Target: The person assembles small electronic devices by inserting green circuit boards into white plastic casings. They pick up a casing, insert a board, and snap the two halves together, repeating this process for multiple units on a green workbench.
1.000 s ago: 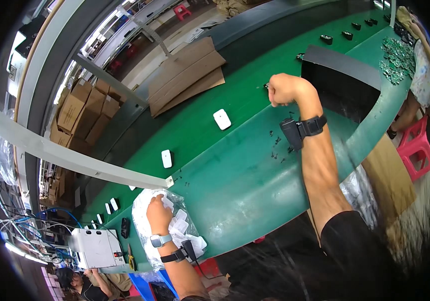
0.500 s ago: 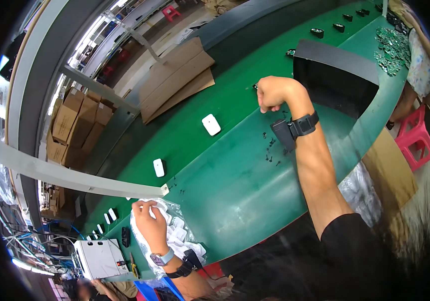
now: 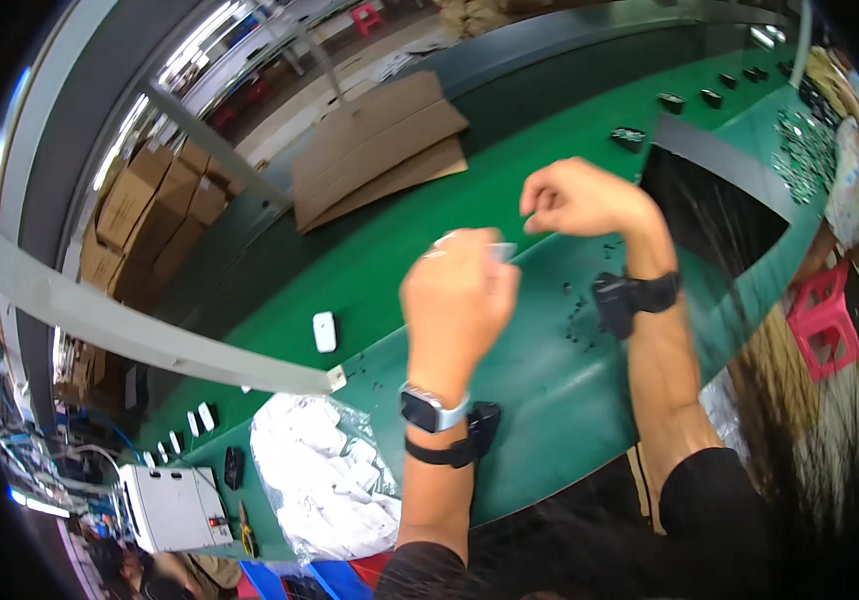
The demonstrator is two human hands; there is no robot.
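My left hand [image 3: 457, 305] is raised over the near edge of the green belt, its fingers closed on a small white piece [image 3: 504, 252], blurred and mostly hidden. Behind its knuckles shows a sliver of a white rounded case [image 3: 439, 243]. To the right, my right hand [image 3: 584, 198] hangs over the belt with curled fingers; whatever they grip is hidden. Small black screws [image 3: 574, 310] lie scattered on the green table [image 3: 524, 400] below it. A clear bag of white plastic parts [image 3: 319, 480] rests at the left. Another white case [image 3: 324, 332] sits on the belt.
A black bin [image 3: 714, 195] stands at the right, with a pile of green circuit boards [image 3: 804, 155] past it. Black cases [image 3: 627, 138] line the belt's far end. A grey metal bar [image 3: 149, 325] crosses the left. Pliers [image 3: 247, 530] lie beside a white machine [image 3: 174, 508].
My left hand has left the bag and moved right and away over the belt, bringing a small white piece. My right hand stays over the belt, fingers still curled. The view has shifted somewhat.
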